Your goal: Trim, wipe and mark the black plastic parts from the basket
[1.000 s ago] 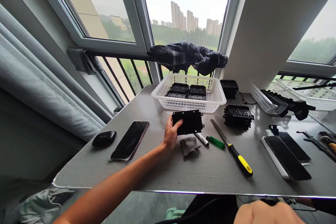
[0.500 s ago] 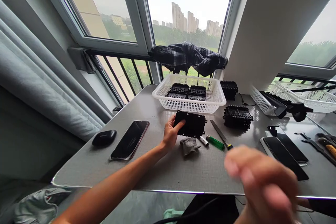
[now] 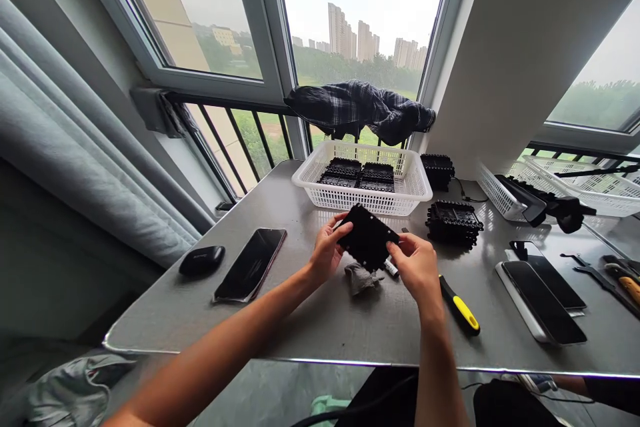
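Observation:
A flat black plastic panel [image 3: 367, 238] with small tabs along its edges is held tilted above the table. My left hand [image 3: 329, 248] grips its left edge, thumb on the face. At its right edge, my right hand [image 3: 414, 263] pinches the corner. Just below the panel lie a crumpled grey cloth [image 3: 362, 279] and a small white tube [image 3: 391, 268], partly hidden. A file with a yellow and black handle [image 3: 461, 307] rests to the right of my right forearm; its blade is mostly covered by my hand.
Behind the panel stands a white basket [image 3: 363, 201] holding similar black parts [image 3: 377, 177]. Stacked black panels [image 3: 454, 222] sit to its right. Phones lie at left [image 3: 251, 263] and right [image 3: 543, 300], near a black case [image 3: 201, 260]. The table's front edge [image 3: 350, 363] runs below.
My right hand has come from the near right foreground to the panel and taken its right edge. The panel has turned clockwise and tilted. The green lighter is now hidden behind my right hand.

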Demonstrator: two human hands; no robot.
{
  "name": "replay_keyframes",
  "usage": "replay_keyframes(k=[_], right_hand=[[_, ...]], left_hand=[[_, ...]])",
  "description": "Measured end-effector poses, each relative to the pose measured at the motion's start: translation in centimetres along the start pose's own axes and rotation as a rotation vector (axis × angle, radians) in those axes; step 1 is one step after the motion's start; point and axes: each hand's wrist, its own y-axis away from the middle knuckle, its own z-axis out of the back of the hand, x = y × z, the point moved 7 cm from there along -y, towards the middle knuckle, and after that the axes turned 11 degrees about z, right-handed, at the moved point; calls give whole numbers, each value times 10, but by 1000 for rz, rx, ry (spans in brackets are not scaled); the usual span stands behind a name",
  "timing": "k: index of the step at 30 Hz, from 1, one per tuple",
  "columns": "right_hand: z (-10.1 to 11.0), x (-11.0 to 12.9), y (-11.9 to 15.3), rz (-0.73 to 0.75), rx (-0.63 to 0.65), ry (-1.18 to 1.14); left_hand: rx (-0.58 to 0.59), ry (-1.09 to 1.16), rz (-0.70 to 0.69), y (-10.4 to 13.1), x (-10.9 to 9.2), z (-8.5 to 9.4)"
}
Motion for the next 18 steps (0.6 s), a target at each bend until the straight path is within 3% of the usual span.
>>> replay_keyframes(k=[4,8,12,18], right_hand=[[-10,-9,1,-98,-112,-248],[-36,-7,3,-107,48,-369],[-43,-1,3,15,270,-134],[-45,-1,14,106,433,284]], left_hand=[[89,78,-27,1,-3,-8],[12,65,-1,4,3,-5],[-104,2,20,7,4,2],[-189,25,12,5,-4,11]])
